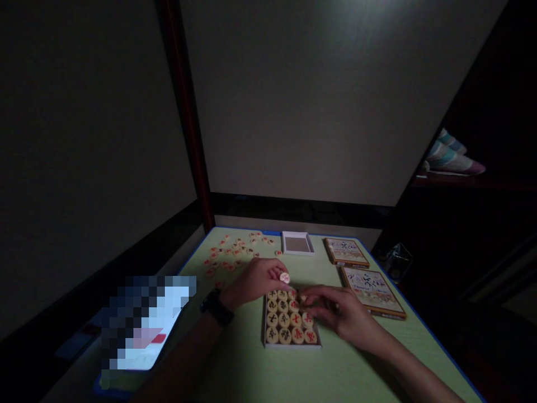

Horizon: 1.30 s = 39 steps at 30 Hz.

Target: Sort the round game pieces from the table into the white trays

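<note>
A round wooden Chinese chess piece [285, 277] with a red character is pinched in the fingers of my left hand [262, 278], above the far end of a shallow box [292, 346]. Inside the box, pieces lie in rows, marked with black and red characters. My right hand [342, 313] is at the box's right side, thumb and forefinger closed around a piece at the right edge; my fingers partly hide it. A dark watch is on my left wrist.
Several loose pieces [235, 252] are scattered at the table's far left. A shallow tray-like box part [297, 243] lies at the back. Two printed Chinese chess boxes [346, 252] lie on the right. A lit screen [157, 330] stands at the left edge; walls rise behind.
</note>
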Each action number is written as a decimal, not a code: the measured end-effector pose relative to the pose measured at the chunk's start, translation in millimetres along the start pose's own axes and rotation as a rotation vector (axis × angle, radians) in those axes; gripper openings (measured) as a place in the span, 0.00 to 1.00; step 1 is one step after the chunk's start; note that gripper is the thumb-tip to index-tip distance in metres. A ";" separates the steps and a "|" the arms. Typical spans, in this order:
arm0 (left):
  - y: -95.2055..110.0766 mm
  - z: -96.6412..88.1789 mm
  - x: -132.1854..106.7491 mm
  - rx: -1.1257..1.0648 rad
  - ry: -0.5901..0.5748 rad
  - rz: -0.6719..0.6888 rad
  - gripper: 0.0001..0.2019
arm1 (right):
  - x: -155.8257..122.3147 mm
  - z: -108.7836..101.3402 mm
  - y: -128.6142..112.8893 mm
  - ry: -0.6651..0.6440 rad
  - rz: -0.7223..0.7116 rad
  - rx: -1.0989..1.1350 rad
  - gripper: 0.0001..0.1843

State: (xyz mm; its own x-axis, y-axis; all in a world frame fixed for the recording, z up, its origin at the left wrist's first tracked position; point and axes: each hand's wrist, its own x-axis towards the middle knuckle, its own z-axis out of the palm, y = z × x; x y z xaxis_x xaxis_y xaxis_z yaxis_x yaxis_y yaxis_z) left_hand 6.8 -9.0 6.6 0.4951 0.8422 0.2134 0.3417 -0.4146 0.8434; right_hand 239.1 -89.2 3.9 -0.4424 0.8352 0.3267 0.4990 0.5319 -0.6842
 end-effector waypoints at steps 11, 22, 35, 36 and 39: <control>13.8 36.1 -9.8 -0.263 -0.216 -0.097 0.10 | -2.9 13.7 -0.9 0.208 -0.423 -0.424 0.15; -1.3 6.6 2.9 -0.055 0.054 0.006 0.16 | -22.0 2.5 -13.3 -0.162 -0.082 -0.160 0.10; -11.7 4.2 4.1 0.084 0.071 0.046 0.12 | -24.0 13.1 -11.9 -0.152 -0.033 -0.213 0.10; -11.0 3.6 3.9 0.089 0.073 0.043 0.12 | -24.4 13.6 -11.6 -0.147 -0.034 -0.214 0.09; -9.2 2.3 3.2 0.111 0.074 0.041 0.12 | -24.8 15.2 -10.3 -0.142 -0.032 -0.209 0.10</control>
State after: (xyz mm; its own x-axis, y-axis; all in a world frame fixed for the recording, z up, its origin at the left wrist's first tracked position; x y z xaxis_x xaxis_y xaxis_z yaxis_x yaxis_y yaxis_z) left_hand 7.0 -3.2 -1.6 0.4516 0.8452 0.2857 0.4103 -0.4811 0.7747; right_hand 233.6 -117.5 -7.0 -0.5536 0.7971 0.2413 0.6196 0.5878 -0.5203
